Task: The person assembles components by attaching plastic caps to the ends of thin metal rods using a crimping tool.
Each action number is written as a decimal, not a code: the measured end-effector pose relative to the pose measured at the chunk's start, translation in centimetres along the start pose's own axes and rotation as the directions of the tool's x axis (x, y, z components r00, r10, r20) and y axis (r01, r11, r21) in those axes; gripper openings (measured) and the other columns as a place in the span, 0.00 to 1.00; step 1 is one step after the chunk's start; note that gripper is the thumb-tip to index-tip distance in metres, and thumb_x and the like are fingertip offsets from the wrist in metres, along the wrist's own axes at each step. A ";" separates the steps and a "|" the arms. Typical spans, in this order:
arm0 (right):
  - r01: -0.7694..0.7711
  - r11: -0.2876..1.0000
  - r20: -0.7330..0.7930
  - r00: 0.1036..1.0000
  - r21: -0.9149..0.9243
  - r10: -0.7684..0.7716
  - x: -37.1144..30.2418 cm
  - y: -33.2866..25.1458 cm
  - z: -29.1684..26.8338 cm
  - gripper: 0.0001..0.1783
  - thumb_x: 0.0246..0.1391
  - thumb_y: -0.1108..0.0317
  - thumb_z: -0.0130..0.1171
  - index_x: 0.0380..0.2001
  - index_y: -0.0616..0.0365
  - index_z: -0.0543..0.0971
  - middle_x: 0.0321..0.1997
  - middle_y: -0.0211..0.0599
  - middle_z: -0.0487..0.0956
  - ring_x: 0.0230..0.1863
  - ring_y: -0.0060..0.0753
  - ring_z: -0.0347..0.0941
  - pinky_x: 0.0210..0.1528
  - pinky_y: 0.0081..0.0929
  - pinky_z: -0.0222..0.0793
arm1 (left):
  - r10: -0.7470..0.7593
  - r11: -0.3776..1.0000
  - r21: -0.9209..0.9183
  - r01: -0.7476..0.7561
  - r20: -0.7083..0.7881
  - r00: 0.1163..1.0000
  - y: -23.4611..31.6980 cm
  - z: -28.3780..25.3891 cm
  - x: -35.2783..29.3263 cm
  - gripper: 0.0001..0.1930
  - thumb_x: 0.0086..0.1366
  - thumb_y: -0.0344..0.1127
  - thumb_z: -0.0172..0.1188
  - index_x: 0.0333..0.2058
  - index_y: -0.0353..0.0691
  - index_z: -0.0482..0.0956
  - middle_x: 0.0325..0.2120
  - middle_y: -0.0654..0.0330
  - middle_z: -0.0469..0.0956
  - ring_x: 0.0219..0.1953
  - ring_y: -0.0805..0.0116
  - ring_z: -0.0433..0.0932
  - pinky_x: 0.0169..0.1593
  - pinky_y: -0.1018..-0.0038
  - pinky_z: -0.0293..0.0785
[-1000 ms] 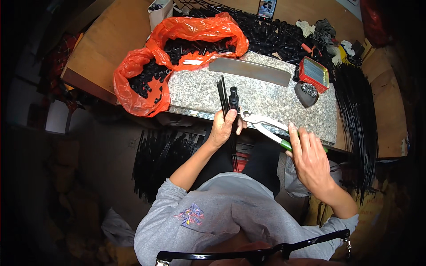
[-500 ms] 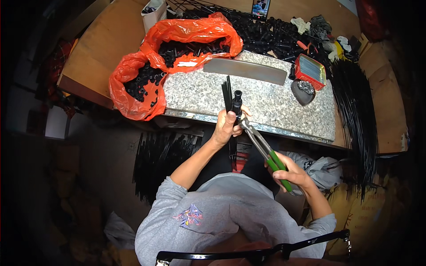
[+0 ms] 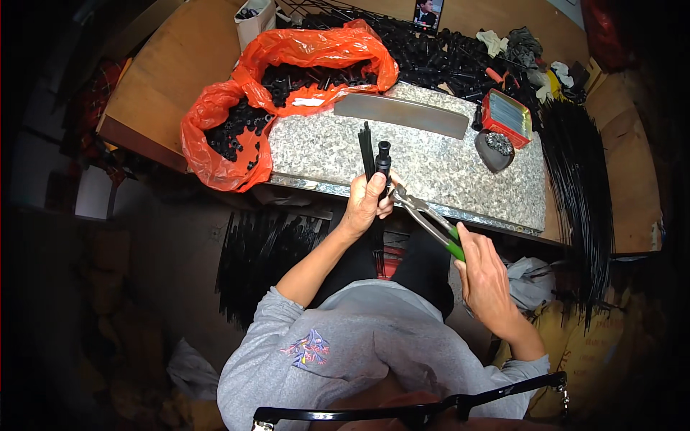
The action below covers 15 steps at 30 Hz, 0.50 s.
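Note:
My left hand (image 3: pixel 361 206) is closed round a black tubular fitting (image 3: pixel 383 158) and a bundle of thin black rods (image 3: pixel 366 147), both upright. The rods' lower ends hang below my fist, over my lap. My right hand (image 3: pixel 486 276) grips the green handles of long metal pliers (image 3: pixel 425 219). Their jaws meet the fitting's side, close to my left fingertips. What lies between the jaws is too small to make out. Both hands are in front of the granite slab's near edge.
Orange plastic bags (image 3: pixel 316 47) of small black parts lie on the granite slab (image 3: pixel 323 147), beside a metal plate (image 3: pixel 402 115). A red tin (image 3: pixel 507 118) and a dark heart-shaped dish (image 3: pixel 496 152) stand at right. Long black rods (image 3: pixel 578 194) hang over the table's right side.
My right hand has moved up and turned over the pliers' handles, its back now showing. The handles sit higher than before. My left hand keeps its hold on the fitting and rods.

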State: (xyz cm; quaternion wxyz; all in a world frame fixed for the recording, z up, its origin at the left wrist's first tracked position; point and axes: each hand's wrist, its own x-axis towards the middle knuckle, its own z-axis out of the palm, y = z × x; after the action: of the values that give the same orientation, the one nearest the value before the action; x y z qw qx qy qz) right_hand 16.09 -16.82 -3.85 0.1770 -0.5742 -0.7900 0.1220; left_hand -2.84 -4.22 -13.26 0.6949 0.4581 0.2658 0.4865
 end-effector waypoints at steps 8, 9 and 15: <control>-0.790 -0.446 0.766 0.573 0.421 -0.291 -2.0 3.2 5.2 0.31 0.51 0.37 0.45 0.30 0.60 0.66 0.09 0.30 0.62 0.07 0.22 0.55 0.07 0.21 0.52 | -0.014 1.000 -0.017 0.015 0.013 1.000 0.1 1.3 -0.2 0.37 0.56 0.68 0.42 0.27 0.30 0.70 0.07 0.71 0.55 0.08 0.85 0.51 0.12 0.85 0.46; -0.653 -0.255 0.598 0.757 0.713 -0.265 -2.0 3.0 4.2 0.27 0.51 0.44 0.52 0.35 0.61 0.66 0.13 0.30 0.63 0.06 0.24 0.55 0.06 0.20 0.52 | -0.003 1.000 -0.008 0.003 0.028 1.000 0.1 1.2 -0.1 0.37 0.56 0.68 0.42 0.27 0.29 0.70 0.07 0.71 0.55 0.08 0.85 0.51 0.12 0.85 0.46; -0.027 0.996 -0.082 0.996 0.080 0.034 -0.3 1.3 2.1 0.19 0.50 0.67 0.46 0.45 0.64 0.66 0.23 0.35 0.69 0.25 0.28 0.69 0.30 0.28 0.64 | 0.012 1.000 0.019 -0.012 -0.018 1.000 0.4 1.1 -0.8 0.38 0.57 0.68 0.42 0.28 0.28 0.71 0.08 0.71 0.56 0.08 0.86 0.51 0.12 0.85 0.45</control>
State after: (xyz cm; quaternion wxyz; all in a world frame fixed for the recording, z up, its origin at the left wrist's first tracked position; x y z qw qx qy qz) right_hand 16.42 -16.67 -6.28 0.2307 -0.5833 -0.7675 0.1318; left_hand -2.42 -5.38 -12.42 0.6851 0.4617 0.2740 0.4923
